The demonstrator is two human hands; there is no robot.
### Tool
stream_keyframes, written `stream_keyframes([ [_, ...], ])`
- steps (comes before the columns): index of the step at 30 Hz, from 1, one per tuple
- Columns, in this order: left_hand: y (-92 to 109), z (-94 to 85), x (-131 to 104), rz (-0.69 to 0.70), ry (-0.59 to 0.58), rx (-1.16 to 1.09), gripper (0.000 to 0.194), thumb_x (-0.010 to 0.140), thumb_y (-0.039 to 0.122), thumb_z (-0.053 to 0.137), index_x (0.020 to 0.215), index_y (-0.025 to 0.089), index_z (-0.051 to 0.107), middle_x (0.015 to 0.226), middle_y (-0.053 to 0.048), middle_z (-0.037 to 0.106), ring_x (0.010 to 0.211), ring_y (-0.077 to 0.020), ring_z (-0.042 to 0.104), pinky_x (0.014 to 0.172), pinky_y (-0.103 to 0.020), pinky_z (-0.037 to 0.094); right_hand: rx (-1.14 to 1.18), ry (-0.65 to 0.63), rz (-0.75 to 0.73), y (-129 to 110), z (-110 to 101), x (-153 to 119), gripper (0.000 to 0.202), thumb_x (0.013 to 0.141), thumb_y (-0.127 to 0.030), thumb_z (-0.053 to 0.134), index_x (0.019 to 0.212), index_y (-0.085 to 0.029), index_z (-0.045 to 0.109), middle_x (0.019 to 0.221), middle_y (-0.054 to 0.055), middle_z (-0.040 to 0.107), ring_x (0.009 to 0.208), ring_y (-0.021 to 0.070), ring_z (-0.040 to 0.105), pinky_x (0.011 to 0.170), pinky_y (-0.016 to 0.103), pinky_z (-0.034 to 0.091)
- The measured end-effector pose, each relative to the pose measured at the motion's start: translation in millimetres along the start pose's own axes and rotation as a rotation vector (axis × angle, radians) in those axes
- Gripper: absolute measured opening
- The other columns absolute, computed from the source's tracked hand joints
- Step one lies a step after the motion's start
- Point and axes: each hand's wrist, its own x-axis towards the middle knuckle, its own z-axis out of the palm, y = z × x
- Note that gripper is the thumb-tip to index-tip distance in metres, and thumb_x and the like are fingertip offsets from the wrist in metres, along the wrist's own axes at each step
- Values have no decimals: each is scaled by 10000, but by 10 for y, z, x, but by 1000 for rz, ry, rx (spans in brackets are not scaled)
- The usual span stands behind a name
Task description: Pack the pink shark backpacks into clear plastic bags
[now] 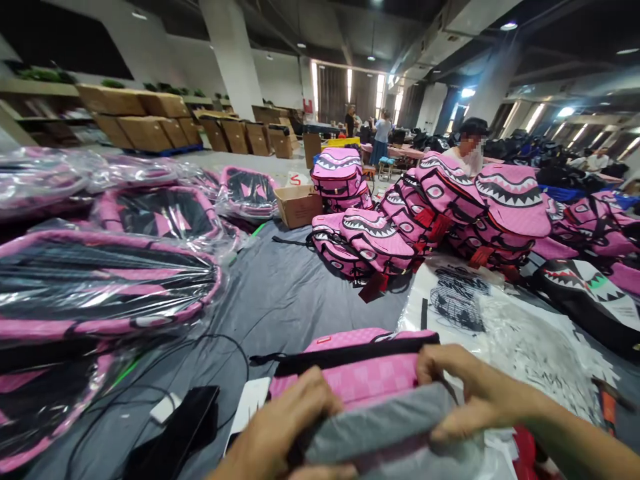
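Note:
A pink checkered backpack point(370, 381) with a black zipper band lies on the grey-covered table right in front of me. My left hand point(293, 417) grips its near left side, fingers curled over the edge. At the near right, my right hand point(473, 393) is closed on the bag, thumb below and fingers over the top. Between both hands runs a grey panel point(385, 423) of the bag, slightly blurred. The bag's lower part leaves the picture at the bottom.
Plastic-wrapped pink bags point(165, 287) fill the left side. Pink shark-mouth backpacks point(380, 233) are piled ahead, with a person point(467, 150) behind them. Clear plastic bags point(525, 340) and a hammer point(609, 407) lie right. A black phone-like object point(175, 433) and cable lie left. Behind stands a cardboard box point(299, 205).

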Motion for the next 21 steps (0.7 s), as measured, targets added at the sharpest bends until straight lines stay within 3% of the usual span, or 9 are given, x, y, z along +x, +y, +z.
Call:
stream_keyframes([
  [3, -19, -288, 265, -102, -150, -141, 363, 791, 534, 727, 878, 208, 593, 832, 24, 535, 756, -142, 494, 628, -210, 413, 147, -16, -66, 15, -138, 278, 635, 567, -651, 862, 817, -206, 484, 765, -51, 461, 668, 106, 376, 549, 214, 300],
  [6, 32, -422, 408, -79, -159, -100, 571, 605, 597, 842, 948, 215, 592, 889, 32, 554, 800, -156, 498, 664, -221, 418, 164, 33, -114, 68, -137, 464, 686, 453, -558, 936, 791, -213, 448, 764, -67, 449, 674, 99, 367, 544, 209, 282],
  [10, 63, -370, 464, -47, -33, 231, 443, 697, 559, 792, 817, 197, 566, 785, 44, 528, 702, -134, 449, 582, -219, 338, 43, 275, -134, 126, 55, 589, 398, 712, -371, 775, 753, -222, 408, 685, -79, 413, 621, 95, 344, 539, 226, 245],
  [13, -28, -319, 556, 13, 153, 352, 312, 808, 421, 663, 687, 206, 472, 664, 52, 470, 615, -130, 415, 561, -239, 298, -47, 407, -160, 87, 108, 620, 241, 790, -302, 643, 790, -223, 416, 673, -79, 385, 608, 98, 319, 551, 240, 230],
  [15, -114, -315, 653, 74, 304, 436, 172, 785, 208, 552, 667, 214, 427, 647, 43, 461, 610, -140, 425, 589, -255, 302, -21, 295, -148, 33, 51, 611, 311, 769, -362, 711, 863, -219, 452, 744, -69, 424, 656, 104, 355, 574, 233, 273],
  [17, -175, -336, 756, 102, 406, 513, 152, 691, 73, 463, 677, 217, 415, 665, 29, 470, 640, -152, 445, 627, -268, 308, 20, 126, -129, 1, -34, 594, 448, 712, -423, 800, 950, -211, 485, 826, -53, 456, 718, 115, 392, 603, 227, 322],
  [19, -177, -389, 831, 106, 382, 525, 170, 660, 51, 443, 680, 216, 408, 676, 25, 472, 663, -156, 453, 647, -272, 314, 32, 84, -144, 23, -77, 588, 438, 731, -416, 789, 972, -206, 491, 858, -41, 458, 745, 122, 404, 626, 230, 343],
  [21, -112, -481, 847, 94, 211, 459, 121, 725, 123, 495, 689, 213, 423, 689, 34, 471, 669, -149, 445, 634, -259, 319, 20, 190, -170, 93, -42, 609, 269, 805, -336, 673, 918, -212, 463, 809, -47, 438, 703, 118, 390, 609, 236, 327],
])
